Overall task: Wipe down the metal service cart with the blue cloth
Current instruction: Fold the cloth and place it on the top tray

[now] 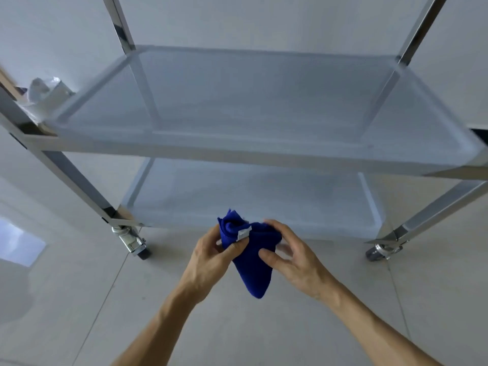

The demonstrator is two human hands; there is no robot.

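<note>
The metal service cart (163, 150) fills the upper view, with a middle shelf (250, 101) and a lower shelf (264, 196) between shiny square legs on castors. In front of the lower shelf, above the floor, both hands hold a bunched blue cloth (250, 262) with a small white label. My left hand (208, 257) pinches its left side with thumb and fingers. On the cloth's right side my right hand (293, 257) grips it, fingers curled over the top and thumb on the front. The cloth's lower tip hangs free.
Pale tiled floor (79, 299) lies under and around the cart. A white crumpled object (47, 93) sits at the left behind the cart's frame. Castors stand at front left (134, 244) and front right (383, 250). A bright reflection marks the floor at far left.
</note>
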